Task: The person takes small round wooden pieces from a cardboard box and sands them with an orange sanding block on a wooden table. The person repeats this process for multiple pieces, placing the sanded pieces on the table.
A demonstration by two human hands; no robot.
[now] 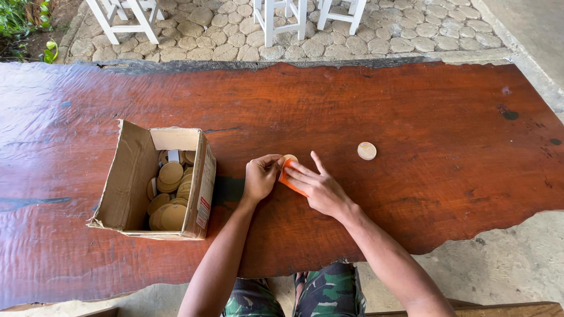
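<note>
A: Hands first, what have you got?

B: I see the left hand (pixel 260 176) pinching a small round wooden disc (pixel 289 158) at its near edge, thumb and fingers closed on it. The right hand (pixel 317 186) lies flat, fingers spread, pressing an orange sheet of sandpaper (pixel 289 179) against the disc; the sheet sits just under and beside the disc, between both hands.

A: Is the disc lifted?

B: I can't tell; it sits low over the red-brown wooden table (pixel 411 117).

A: Containers?

B: One open cardboard box (pixel 126 176) stands to the left of the left hand, near it but apart. Inside I see many wooden discs (pixel 170 194) of the same kind, stacked loosely. A single loose disc (pixel 366 151) lies on the table right of the hands, well apart.
</note>
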